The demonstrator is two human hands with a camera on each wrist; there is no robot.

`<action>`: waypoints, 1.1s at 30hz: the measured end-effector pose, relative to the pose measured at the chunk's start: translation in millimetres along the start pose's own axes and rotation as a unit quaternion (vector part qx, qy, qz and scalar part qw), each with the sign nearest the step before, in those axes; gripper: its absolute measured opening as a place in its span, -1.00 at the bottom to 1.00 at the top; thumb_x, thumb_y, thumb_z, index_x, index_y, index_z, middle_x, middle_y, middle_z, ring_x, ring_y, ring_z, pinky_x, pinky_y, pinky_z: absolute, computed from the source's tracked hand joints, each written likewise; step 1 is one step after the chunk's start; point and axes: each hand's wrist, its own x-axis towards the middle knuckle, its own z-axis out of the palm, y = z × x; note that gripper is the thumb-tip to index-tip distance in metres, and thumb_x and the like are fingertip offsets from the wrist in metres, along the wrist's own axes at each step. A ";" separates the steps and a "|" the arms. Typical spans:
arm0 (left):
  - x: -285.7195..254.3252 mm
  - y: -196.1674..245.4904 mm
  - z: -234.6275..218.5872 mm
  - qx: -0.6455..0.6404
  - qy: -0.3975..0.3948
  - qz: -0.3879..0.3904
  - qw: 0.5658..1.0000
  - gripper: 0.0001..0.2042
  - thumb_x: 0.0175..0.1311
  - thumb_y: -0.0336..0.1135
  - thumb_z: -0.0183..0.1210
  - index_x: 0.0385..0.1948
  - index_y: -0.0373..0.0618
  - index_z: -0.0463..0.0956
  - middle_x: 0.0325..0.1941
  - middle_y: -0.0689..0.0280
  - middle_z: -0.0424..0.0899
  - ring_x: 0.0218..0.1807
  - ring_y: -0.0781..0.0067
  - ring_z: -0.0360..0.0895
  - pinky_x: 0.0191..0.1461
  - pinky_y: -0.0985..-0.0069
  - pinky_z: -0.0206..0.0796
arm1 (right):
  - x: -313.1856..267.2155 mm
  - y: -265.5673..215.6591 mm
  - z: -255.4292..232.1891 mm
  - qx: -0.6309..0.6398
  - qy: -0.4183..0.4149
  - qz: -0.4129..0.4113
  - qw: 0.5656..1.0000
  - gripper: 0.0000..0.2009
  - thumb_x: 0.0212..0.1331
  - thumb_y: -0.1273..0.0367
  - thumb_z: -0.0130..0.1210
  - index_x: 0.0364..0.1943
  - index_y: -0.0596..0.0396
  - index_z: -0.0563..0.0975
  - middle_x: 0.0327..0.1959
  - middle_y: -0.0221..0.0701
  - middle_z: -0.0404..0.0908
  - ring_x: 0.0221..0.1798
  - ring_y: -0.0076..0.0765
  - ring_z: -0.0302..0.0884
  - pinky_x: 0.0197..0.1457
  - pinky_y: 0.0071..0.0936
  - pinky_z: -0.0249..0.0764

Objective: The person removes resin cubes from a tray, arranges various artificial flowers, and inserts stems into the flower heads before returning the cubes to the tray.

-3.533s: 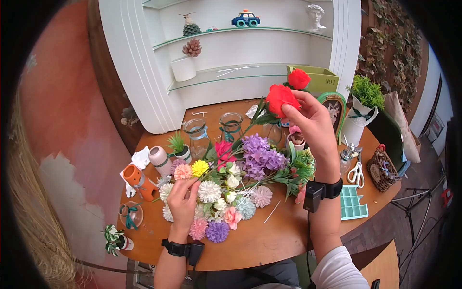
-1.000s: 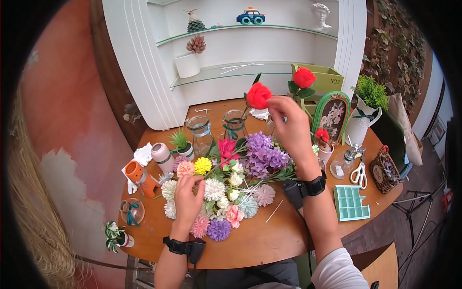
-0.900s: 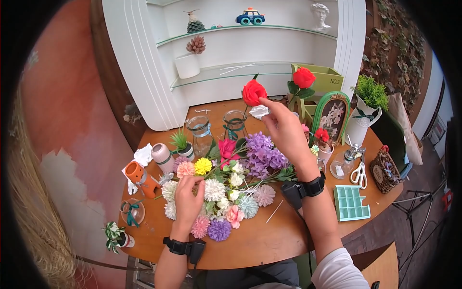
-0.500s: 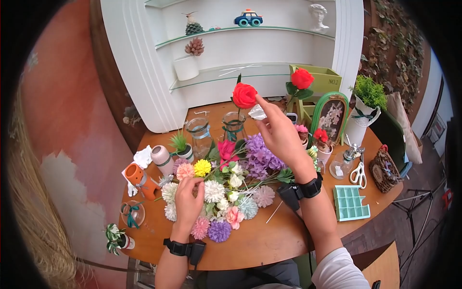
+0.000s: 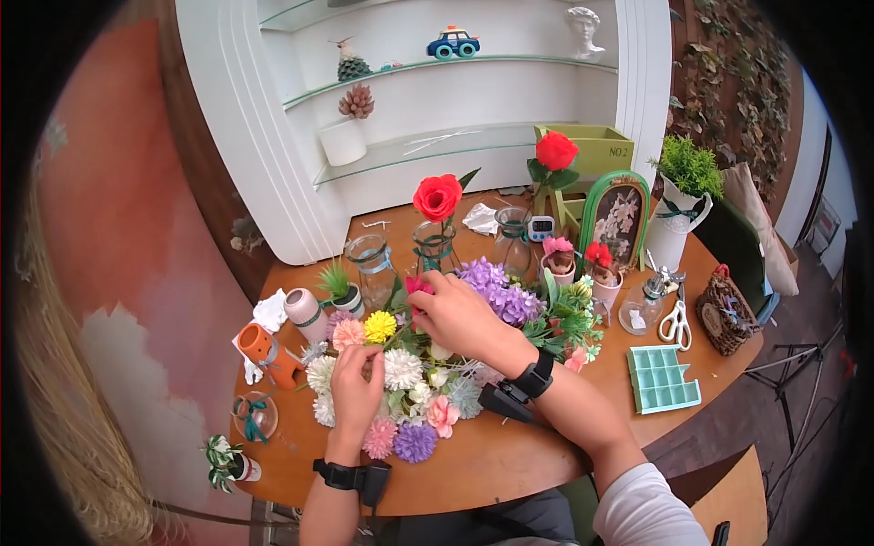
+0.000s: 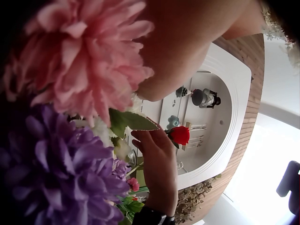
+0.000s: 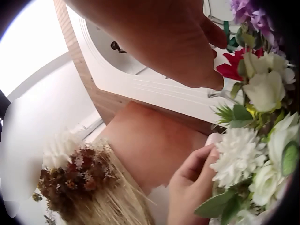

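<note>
My right hand (image 5: 466, 320) reaches over the heap of artificial flowers, its fingertips pinching a magenta flower (image 5: 419, 293), partly hidden by the hand. At the heap's left side, my left hand (image 5: 357, 389) has thumb and fingers drawn together on flower stems beside a white pompom bloom (image 5: 402, 369); the grip is mostly hidden. A red rose (image 5: 438, 197) stands in the middle glass vase (image 5: 433, 238). Another red rose (image 5: 556, 151) rises over the right-hand glass vase (image 5: 515, 247). Purple hydrangea (image 5: 517, 305) lies just right of my right hand.
A third glass vase (image 5: 369, 255) stands at the left. Scissors (image 5: 675, 326), a teal divided tray (image 5: 663, 379) and a wicker basket (image 5: 726, 314) are at the right. An orange pot (image 5: 264, 350) stands left. Behind the table rises a white shelf unit (image 5: 401, 187).
The right hand let go of the red rose, which now stands in the middle vase, and moved down-left to the magenta flower. The left hand stayed in place. The head view shifted slightly.
</note>
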 end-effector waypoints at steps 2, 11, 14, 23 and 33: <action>0.4 0.3 -0.6 0.002 0.002 0.001 1.000 -0.93 0.27 -0.52 0.18 -0.28 -0.31 0.60 -0.38 0.25 0.55 -0.41 0.45 0.51 -0.30 0.53 0.37 | -0.8 8.3 4.0 -0.019 -0.010 0.015 1.000 -0.74 0.13 0.35 0.24 -0.11 0.12 0.61 -0.02 -0.13 0.53 -0.01 0.04 0.51 0.09 -0.14 0.46; -0.1 0.8 -0.6 0.008 -0.004 0.015 1.000 -0.94 0.26 -0.52 0.19 -0.29 -0.30 0.60 -0.38 0.25 0.55 -0.41 0.44 0.49 -0.31 0.53 0.35 | -1.1 10.3 12.1 0.006 -0.074 0.027 0.997 -0.75 0.15 0.35 0.21 -0.10 0.13 0.63 -0.09 -0.19 0.61 -0.01 0.02 0.52 0.11 -0.18 0.46; -0.6 -1.3 -0.2 -0.002 -0.002 0.011 1.000 -0.94 0.26 -0.52 0.19 -0.30 -0.30 0.60 -0.37 0.25 0.55 -0.41 0.43 0.49 -0.30 0.53 0.36 | 2.1 20.0 18.5 0.011 -0.059 0.017 0.998 -0.82 0.15 0.38 0.18 -0.22 0.16 0.66 -0.26 -0.16 0.63 -0.10 0.04 0.55 0.06 -0.18 0.48; 2.6 -0.6 -2.6 0.059 0.028 0.079 0.995 -0.92 0.18 -0.52 0.24 -0.32 -0.27 0.61 -0.33 0.19 0.59 -0.22 0.22 0.54 -0.09 0.36 0.38 | -1.1 26.6 16.3 0.077 -0.062 -0.013 0.995 -0.86 0.12 0.46 0.11 -0.30 0.18 0.66 -0.35 -0.13 0.63 -0.17 0.05 0.56 0.02 -0.16 0.47; 1.7 7.9 -1.7 0.004 -0.050 0.120 0.992 -0.93 0.11 -0.51 0.29 -0.39 -0.26 0.60 -0.32 0.18 0.63 -0.17 0.14 0.53 -0.02 0.33 0.35 | 8.7 11.7 0.5 0.065 0.070 -0.009 0.995 -0.84 0.07 0.50 0.10 -0.28 0.26 0.62 -0.27 -0.13 0.63 -0.11 0.02 0.53 0.06 -0.16 0.44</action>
